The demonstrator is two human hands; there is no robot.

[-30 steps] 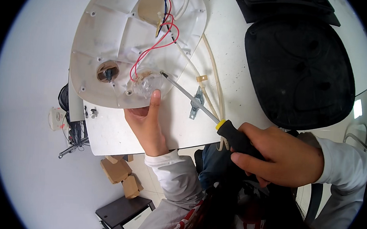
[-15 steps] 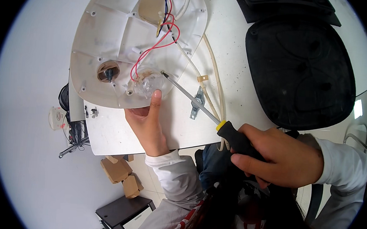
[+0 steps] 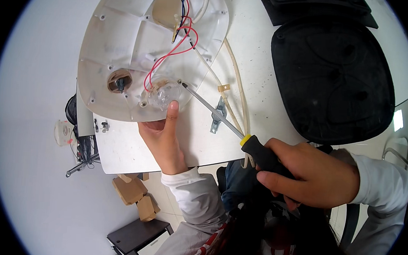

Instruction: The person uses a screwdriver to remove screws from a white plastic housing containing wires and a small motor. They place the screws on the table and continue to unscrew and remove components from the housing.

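My left hand (image 3: 162, 141) grips the near edge of a large white plastic housing (image 3: 111, 42), thumb on the inner side, other fingers hidden beneath. A clear round plastic part (image 3: 164, 95) with red wires (image 3: 171, 52) is set in the housing just beyond my thumb. My right hand (image 3: 304, 173) is closed round the black and yellow handle of a screwdriver (image 3: 214, 112). Its tip is at or just beside a screw (image 3: 179, 82) next to the clear part; contact is hard to make out. Another screw (image 3: 143, 104) sits near the housing's edge.
A metal bracket (image 3: 218, 115) and a pale cable (image 3: 238, 69) lie on the white table (image 3: 137, 147) near the screwdriver shaft. At the right is a black plastic cover (image 3: 333, 84). Small dark parts (image 3: 104, 126) rest by the table's left edge; cardboard boxes (image 3: 130, 188) are on the floor.
The screwdriver tip has shifted very slightly away from the screw, to the right and down. Both hands keep nearly the same place and grip.
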